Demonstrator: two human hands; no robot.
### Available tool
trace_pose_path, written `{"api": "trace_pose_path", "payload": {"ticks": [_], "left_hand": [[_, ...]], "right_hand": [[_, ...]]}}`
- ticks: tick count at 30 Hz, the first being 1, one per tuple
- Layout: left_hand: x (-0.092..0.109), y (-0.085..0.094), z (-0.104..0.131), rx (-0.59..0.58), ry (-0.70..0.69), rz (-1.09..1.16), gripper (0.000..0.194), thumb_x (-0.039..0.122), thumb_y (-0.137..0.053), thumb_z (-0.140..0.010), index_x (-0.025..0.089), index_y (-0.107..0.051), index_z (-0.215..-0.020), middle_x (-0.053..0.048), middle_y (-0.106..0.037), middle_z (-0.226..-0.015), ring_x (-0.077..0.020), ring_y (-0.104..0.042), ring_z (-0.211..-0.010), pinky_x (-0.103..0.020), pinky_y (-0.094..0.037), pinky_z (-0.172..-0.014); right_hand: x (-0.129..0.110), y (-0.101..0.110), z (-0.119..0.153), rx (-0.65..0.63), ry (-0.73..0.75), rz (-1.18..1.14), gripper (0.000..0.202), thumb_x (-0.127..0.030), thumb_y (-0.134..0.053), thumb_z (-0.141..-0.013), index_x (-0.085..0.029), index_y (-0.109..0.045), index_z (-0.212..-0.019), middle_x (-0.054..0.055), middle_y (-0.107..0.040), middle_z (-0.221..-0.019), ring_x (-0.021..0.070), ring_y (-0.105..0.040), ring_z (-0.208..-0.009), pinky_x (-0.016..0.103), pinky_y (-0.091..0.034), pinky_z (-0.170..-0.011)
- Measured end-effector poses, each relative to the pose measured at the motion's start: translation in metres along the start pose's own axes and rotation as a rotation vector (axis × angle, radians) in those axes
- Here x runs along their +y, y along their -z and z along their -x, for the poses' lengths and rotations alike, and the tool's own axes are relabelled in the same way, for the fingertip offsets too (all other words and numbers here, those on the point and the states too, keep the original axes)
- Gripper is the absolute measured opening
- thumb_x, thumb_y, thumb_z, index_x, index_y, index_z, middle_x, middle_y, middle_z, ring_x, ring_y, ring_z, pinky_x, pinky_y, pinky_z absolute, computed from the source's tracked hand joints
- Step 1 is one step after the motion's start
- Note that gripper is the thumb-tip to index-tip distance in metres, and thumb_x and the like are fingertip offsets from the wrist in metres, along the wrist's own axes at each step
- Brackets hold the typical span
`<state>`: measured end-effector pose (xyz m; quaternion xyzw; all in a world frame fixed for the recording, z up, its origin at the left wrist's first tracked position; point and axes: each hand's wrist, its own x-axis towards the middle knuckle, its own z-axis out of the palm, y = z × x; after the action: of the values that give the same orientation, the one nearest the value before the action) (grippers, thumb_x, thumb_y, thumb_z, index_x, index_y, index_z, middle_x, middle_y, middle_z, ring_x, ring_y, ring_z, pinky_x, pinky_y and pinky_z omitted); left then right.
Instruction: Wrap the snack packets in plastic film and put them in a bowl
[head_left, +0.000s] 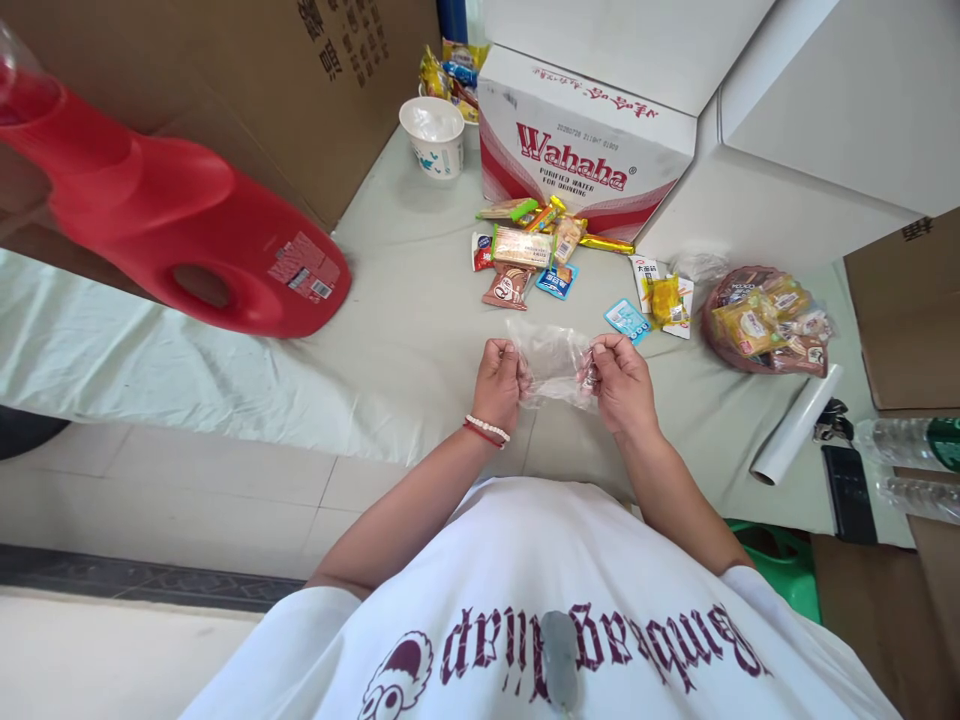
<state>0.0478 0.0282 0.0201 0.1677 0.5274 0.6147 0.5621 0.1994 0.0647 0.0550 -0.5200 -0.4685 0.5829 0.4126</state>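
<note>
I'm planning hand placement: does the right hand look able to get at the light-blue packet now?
Probably yes: the light-blue packet lies just beyond the right hand with nothing visible between them, though that hand holds the clear plastic.

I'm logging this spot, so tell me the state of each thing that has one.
Bag: held spread out; open or sealed unclear
Left hand: grip closed on bag
Right hand: grip closed on bag
Cup: upright, open-topped
Bowl: heaped with wrapped snacks
Loose snacks: wrapped
Carton: standing, top shut
Roll: lying down
Jug: standing or lying unclear
Bottles: standing or lying unclear
</note>
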Motion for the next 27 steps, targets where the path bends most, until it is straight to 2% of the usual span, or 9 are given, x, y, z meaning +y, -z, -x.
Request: {"api": "trace_pose_path", "payload": {"ticks": [3, 6, 8, 12, 14, 16, 19, 22, 27], "left_hand": [[-0.002, 0.003, 0.0, -0.023, -0.033, -0.085, 0.051, 0.07, -0.065, -0.083, 0.023, -0.049, -0.093, 0.005, -0.051, -0.074, -0.0069, -0.045, -0.055, -0.019, -0.036, -0.048], [-0.007, 0.009, 0.001, -0.117, -0.049, -0.214, 0.073, 0.062, -0.087, -0.064, 0.021, -0.057, -0.117, -0.005, -0.065, -0.103, -0.0154, -0.063, -0.085, -0.027, -0.052, -0.075], [-0.012, 0.011, 0.003, -0.218, -0.016, -0.274, 0.08, 0.055, -0.092, -0.057, 0.019, -0.061, -0.121, -0.01, -0.068, -0.115, -0.0231, -0.064, -0.105, -0.036, -0.051, -0.093], [-0.021, 0.007, 0.011, -0.403, 0.027, -0.205, 0.05, 0.052, -0.089, -0.065, 0.017, -0.072, -0.096, -0.009, -0.074, -0.107, -0.0257, -0.066, -0.11, -0.041, -0.048, -0.103], [-0.021, 0.003, 0.014, -0.371, 0.014, -0.05, 0.043, 0.053, -0.085, -0.07, 0.018, -0.07, -0.089, -0.006, -0.075, -0.099, -0.0219, -0.068, -0.101, -0.039, -0.051, -0.099], [-0.018, 0.001, 0.014, -0.331, 0.048, 0.071, 0.042, 0.055, -0.083, -0.073, 0.02, -0.064, -0.087, -0.001, -0.07, -0.082, -0.0159, -0.067, -0.079, -0.034, -0.056, -0.083], [-0.013, 0.002, 0.012, -0.35, 0.134, 0.044, 0.046, 0.056, -0.081, -0.075, 0.023, -0.05, -0.081, 0.008, -0.054, -0.062, -0.0082, -0.048, -0.049, -0.026, -0.05, -0.055], [-0.012, 0.007, 0.01, -0.367, 0.19, -0.081, 0.049, 0.063, -0.076, -0.078, 0.023, -0.046, -0.077, 0.009, -0.049, -0.058, -0.0071, -0.042, -0.042, -0.025, -0.046, -0.046], [-0.026, 0.015, 0.004, -0.375, 0.302, -0.227, 0.058, 0.071, -0.075, -0.072, 0.02, -0.049, -0.068, 0.005, -0.053, -0.06, -0.0125, -0.059, -0.046, -0.027, -0.049, -0.045]], "right_hand": [[-0.002, 0.001, 0.0, 0.015, -0.018, -0.051, 0.035, -0.054, -0.067, -0.084, -0.025, -0.05, -0.093, -0.006, -0.057, -0.072, 0.0096, -0.053, -0.05, 0.021, -0.034, -0.04], [-0.002, 0.004, -0.001, 0.032, -0.032, -0.105, 0.034, -0.052, -0.07, -0.082, -0.025, -0.051, -0.092, -0.006, -0.058, -0.071, 0.0091, -0.052, -0.049, 0.021, -0.034, -0.04], [-0.001, 0.007, -0.003, 0.033, -0.036, -0.144, 0.035, -0.051, -0.072, -0.081, -0.025, -0.051, -0.091, -0.006, -0.058, -0.071, 0.0092, -0.052, -0.049, 0.022, -0.036, -0.041], [0.003, 0.013, -0.008, 0.021, -0.043, -0.177, 0.039, -0.052, -0.076, -0.077, -0.025, -0.052, -0.09, -0.005, -0.057, -0.072, 0.0102, -0.053, -0.053, 0.023, -0.041, -0.046], [0.005, 0.016, -0.011, 0.017, -0.05, -0.2, 0.039, -0.05, -0.079, -0.074, -0.024, -0.054, -0.089, -0.005, -0.056, -0.069, 0.0105, -0.053, -0.054, 0.023, -0.044, -0.049], [0.006, 0.02, -0.014, 0.031, -0.058, -0.243, 0.039, -0.048, -0.081, -0.072, -0.024, -0.054, -0.088, -0.005, -0.056, -0.069, 0.0097, -0.051, -0.054, 0.023, -0.045, -0.05], [0.007, 0.03, -0.021, 0.087, -0.02, -0.256, 0.038, -0.047, -0.081, -0.073, -0.024, -0.054, -0.088, -0.005, -0.057, -0.071, 0.0089, -0.051, -0.053, 0.021, -0.042, -0.046], [0.012, 0.046, -0.037, 0.176, 0.086, -0.206, 0.035, -0.047, -0.078, -0.077, -0.025, -0.054, -0.089, -0.006, -0.057, -0.072, 0.0095, -0.055, -0.055, 0.021, -0.044, -0.047], [0.04, 0.071, -0.057, 0.31, 0.068, -0.187, 0.034, -0.044, -0.079, -0.076, -0.023, -0.055, -0.087, -0.007, -0.059, -0.071, 0.0091, -0.061, -0.06, 0.021, -0.052, -0.055]]}}
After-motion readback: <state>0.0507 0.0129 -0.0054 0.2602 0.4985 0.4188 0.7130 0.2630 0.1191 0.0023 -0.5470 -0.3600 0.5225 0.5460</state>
